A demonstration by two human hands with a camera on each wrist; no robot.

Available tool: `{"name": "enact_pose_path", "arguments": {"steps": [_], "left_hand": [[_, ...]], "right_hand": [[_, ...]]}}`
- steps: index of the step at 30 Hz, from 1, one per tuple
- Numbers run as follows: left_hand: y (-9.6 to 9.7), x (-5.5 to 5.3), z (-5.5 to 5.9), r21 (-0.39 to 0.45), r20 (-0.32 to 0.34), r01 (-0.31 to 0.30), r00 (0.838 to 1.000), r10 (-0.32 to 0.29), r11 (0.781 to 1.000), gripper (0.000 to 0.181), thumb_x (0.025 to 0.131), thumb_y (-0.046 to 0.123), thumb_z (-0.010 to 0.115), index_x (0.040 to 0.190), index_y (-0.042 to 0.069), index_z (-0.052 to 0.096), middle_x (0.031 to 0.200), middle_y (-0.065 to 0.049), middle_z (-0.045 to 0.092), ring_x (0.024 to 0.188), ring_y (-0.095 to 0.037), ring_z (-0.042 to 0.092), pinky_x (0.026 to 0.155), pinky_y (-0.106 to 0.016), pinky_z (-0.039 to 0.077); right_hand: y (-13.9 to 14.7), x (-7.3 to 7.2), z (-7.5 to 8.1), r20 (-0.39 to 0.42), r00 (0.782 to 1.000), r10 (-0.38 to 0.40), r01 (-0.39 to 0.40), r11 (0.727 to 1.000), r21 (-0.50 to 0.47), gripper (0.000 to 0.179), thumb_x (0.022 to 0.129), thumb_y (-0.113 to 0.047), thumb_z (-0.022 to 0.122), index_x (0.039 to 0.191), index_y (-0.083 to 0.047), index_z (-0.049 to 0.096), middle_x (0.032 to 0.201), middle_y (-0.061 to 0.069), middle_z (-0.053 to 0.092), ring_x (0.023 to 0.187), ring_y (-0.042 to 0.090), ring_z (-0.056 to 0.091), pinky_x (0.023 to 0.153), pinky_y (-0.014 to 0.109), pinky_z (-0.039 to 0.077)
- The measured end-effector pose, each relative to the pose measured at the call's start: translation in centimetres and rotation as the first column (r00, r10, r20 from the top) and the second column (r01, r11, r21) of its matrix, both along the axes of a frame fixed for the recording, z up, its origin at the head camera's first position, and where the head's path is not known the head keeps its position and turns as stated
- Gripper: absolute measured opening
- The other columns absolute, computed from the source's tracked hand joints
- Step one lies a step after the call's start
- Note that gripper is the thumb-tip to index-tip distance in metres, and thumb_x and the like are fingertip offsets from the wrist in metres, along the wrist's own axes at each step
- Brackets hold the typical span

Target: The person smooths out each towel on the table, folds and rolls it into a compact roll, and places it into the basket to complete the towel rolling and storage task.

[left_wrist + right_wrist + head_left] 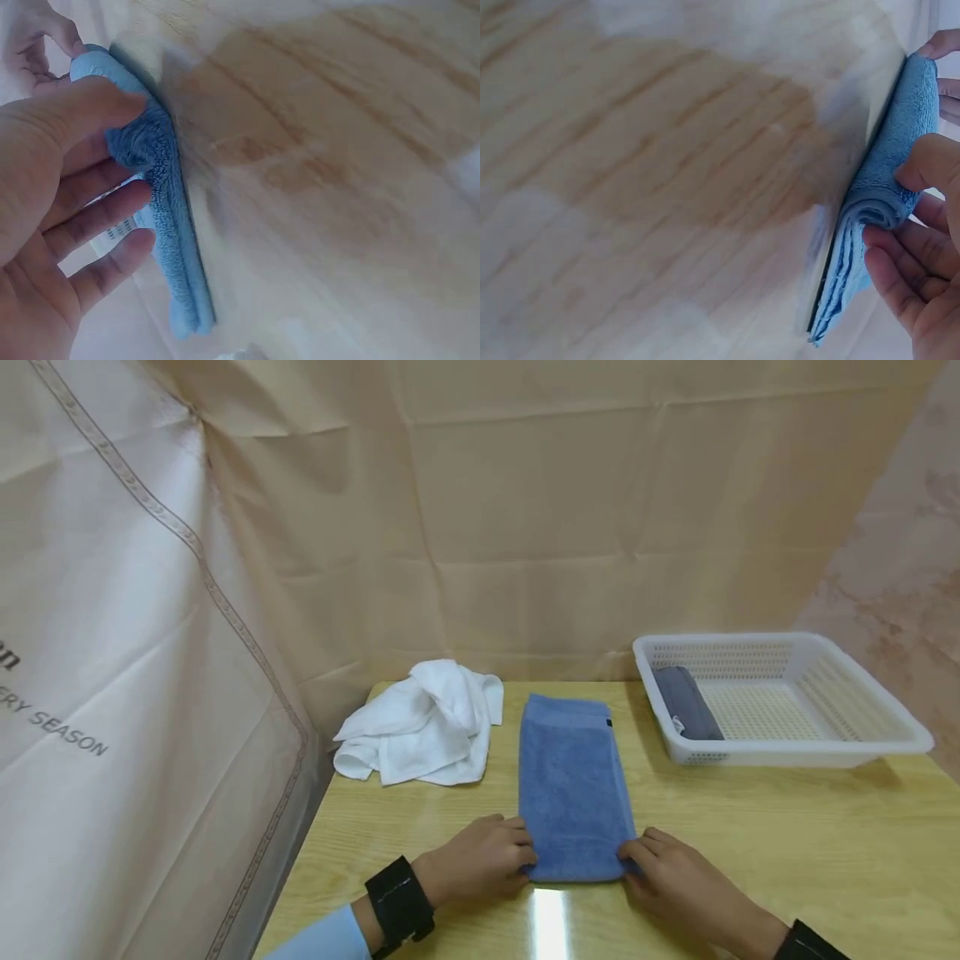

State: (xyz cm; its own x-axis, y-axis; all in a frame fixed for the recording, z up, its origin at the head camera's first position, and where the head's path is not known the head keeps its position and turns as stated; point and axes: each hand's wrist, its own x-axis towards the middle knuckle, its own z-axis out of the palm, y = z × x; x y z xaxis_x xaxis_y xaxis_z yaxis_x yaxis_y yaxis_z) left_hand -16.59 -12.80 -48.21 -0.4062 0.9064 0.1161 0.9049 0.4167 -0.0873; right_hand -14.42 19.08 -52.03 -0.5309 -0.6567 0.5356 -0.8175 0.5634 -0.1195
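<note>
A blue towel [572, 785], folded into a long strip, lies on the table with its near end between my two hands. In the right wrist view that near end of the towel [889, 172] curls over into a small roll. My left hand [483, 857] pinches the roll's left corner; in the left wrist view the thumb of the left hand [67, 180] lies over the towel [169, 217] and the other fingers are behind it. At the right corner my right hand [678, 881] grips the roll between thumb and fingers.
A crumpled white towel [435, 727] lies at the back left of the table [787, 843]. On the back right stands a white plastic basket [817, 747], with a rolled dark grey towel [686, 703] along its left side. Beige cloth [525, 527] hangs behind the table.
</note>
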Motion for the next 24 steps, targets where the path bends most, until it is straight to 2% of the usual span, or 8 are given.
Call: {"name": "enact_pose_path", "arguments": {"steps": [4, 7, 11, 13, 15, 17, 19, 24], "left_hand": [[-0.2, -0.4, -0.7, 0.088, 0.122, -0.059, 0.991, 0.048, 0.994, 0.006, 0.094, 0.017, 0.070, 0.099, 0.017, 0.074, 0.085, 0.010, 0.063, 0.080, -0.002, 0.055, 0.067, -0.014, 0.043], [-0.4, -0.9, -1.3, 0.152, 0.243, -0.144, 0.964, 0.104, 0.978, 0.016, 0.097, 0.014, 0.062, 0.112, 0.015, 0.069, 0.092, 0.007, 0.066, 0.080, 0.000, 0.054, 0.066, -0.012, 0.045], [-0.2, -1.5, -1.6, 0.216, 0.335, -0.217, 0.932, 0.137, 0.952, 0.026, 0.099, 0.009, 0.057, 0.123, 0.017, 0.062, 0.092, 0.007, 0.065, 0.075, 0.001, 0.052, 0.063, -0.012, 0.043], [0.1, -1.7, -1.6, 0.238, 0.357, -0.233, 0.924, 0.138, 0.943, 0.027, 0.099, 0.007, 0.055, 0.123, 0.018, 0.061, 0.085, 0.009, 0.060, 0.070, 0.001, 0.050, 0.060, -0.012, 0.042], [0.3, -1.9, -1.6, 0.252, 0.358, -0.235, 0.924, 0.135, 0.939, 0.028, 0.098, 0.005, 0.055, 0.121, 0.019, 0.063, 0.080, 0.011, 0.057, 0.067, 0.001, 0.048, 0.059, -0.011, 0.041], [0.4, -2.0, -1.5, 0.253, 0.343, -0.236, 0.929, 0.140, 0.938, 0.025, 0.098, 0.004, 0.058, 0.116, 0.020, 0.066, 0.077, 0.012, 0.054, 0.065, 0.001, 0.046, 0.057, -0.010, 0.039], [0.5, -2.0, -1.3, 0.246, 0.301, -0.233, 0.941, 0.154, 0.941, 0.022, 0.096, 0.006, 0.063, 0.111, 0.020, 0.069, 0.080, 0.010, 0.055, 0.066, 0.002, 0.046, 0.058, -0.009, 0.038], [0.4, -2.1, -1.1, 0.222, 0.208, -0.234, 0.960, 0.189, 0.947, 0.020, 0.092, 0.008, 0.073, 0.105, 0.022, 0.079, 0.098, 0.006, 0.061, 0.077, 0.001, 0.055, 0.065, -0.008, 0.042]], "right_hand": [[0.1, -0.1, 0.0, 0.121, 0.991, -0.065, 0.070, 0.997, -0.041, 0.032, 0.075, -0.007, 0.084, 0.102, -0.014, 0.067, 0.086, -0.011, 0.056, 0.073, -0.003, 0.047, 0.057, 0.018, 0.043], [0.2, -0.6, 0.3, 0.256, 0.963, -0.082, 0.104, 0.992, -0.074, 0.029, 0.083, -0.007, 0.080, 0.106, -0.016, 0.065, 0.088, -0.012, 0.057, 0.074, -0.004, 0.048, 0.058, 0.020, 0.045], [0.3, -1.5, 0.8, 0.482, 0.875, -0.052, 0.124, 0.985, -0.118, 0.024, 0.093, -0.006, 0.073, 0.110, -0.015, 0.060, 0.087, -0.013, 0.061, 0.072, -0.003, 0.053, 0.059, 0.023, 0.048], [0.4, -2.0, 0.9, 0.558, 0.829, -0.038, 0.134, 0.982, -0.132, 0.020, 0.095, -0.005, 0.070, 0.107, -0.016, 0.059, 0.081, -0.014, 0.059, 0.067, -0.002, 0.051, 0.057, 0.022, 0.047], [0.3, -2.4, 0.9, 0.594, 0.804, -0.028, 0.139, 0.980, -0.143, 0.018, 0.096, -0.005, 0.070, 0.102, -0.019, 0.060, 0.080, -0.015, 0.059, 0.066, -0.002, 0.051, 0.056, 0.023, 0.046], [0.2, -2.6, 0.9, 0.595, 0.803, -0.025, 0.139, 0.979, -0.146, 0.021, 0.094, -0.003, 0.070, 0.094, -0.021, 0.061, 0.077, -0.016, 0.056, 0.065, -0.002, 0.050, 0.056, 0.023, 0.046], [0.1, -2.8, 0.8, 0.569, 0.822, -0.037, 0.144, 0.979, -0.144, 0.026, 0.091, 0.000, 0.071, 0.087, -0.024, 0.061, 0.078, -0.017, 0.055, 0.066, -0.002, 0.049, 0.056, 0.022, 0.045], [-0.6, -2.6, 0.5, 0.331, 0.936, -0.121, 0.154, 0.985, -0.075, 0.027, 0.080, -0.001, 0.080, 0.079, -0.024, 0.066, 0.084, -0.014, 0.050, 0.072, 0.000, 0.047, 0.058, 0.022, 0.046]]}}
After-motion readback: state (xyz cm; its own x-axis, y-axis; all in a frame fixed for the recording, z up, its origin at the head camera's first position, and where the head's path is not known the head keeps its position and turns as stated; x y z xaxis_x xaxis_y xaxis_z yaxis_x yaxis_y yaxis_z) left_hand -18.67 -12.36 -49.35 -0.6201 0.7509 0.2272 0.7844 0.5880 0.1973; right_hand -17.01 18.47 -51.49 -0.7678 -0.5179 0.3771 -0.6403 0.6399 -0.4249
